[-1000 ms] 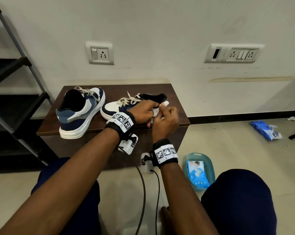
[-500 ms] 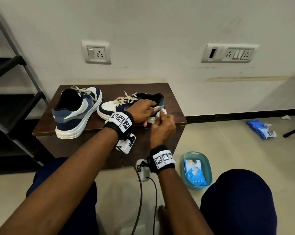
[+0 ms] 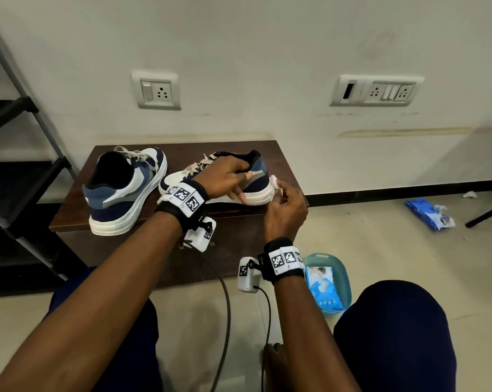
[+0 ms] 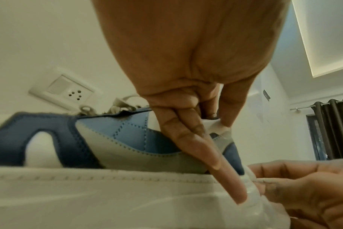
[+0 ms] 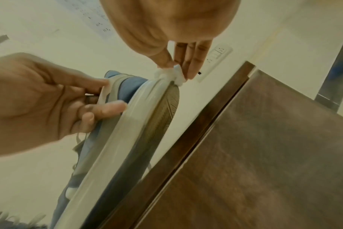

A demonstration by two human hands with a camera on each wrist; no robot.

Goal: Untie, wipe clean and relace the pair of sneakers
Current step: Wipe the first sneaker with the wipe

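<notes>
**Wiping the heel of the right-hand sneaker**

The person is sitting before a low dark wooden cabinet [image 3: 284, 162], and both sneakers are standing on its top. The left hand [image 3: 225, 176] is gripping the nearer sneaker [image 3: 256, 185] from above, fingers curling over the collar and down the blue and grey side panel, one finger stretching straight along the white midsole. That shoe is sitting toward the cabinet's 3 o'clock edge, its heel tipping off the wood in the right wrist view. The right hand [image 3: 285, 210] is pinching a small bunched white wipe [image 5: 173, 74] between thumb and fingertips, pressing it against the heel end of the sole.

The second sneaker [image 3: 126, 190] is standing apart at 9 o'clock, heel toward the person, its cream laces still threaded.

On the floor at 5 o'clock a teal tub [image 3: 342, 275] is holding a blue pack of wet wipes [image 3: 322, 287]; its print is too small to read. Another blue packet [image 3: 428, 212] is lying at 3 o'clock. The black-and-white square markers on both wristbands are showing no readable words.
</notes>
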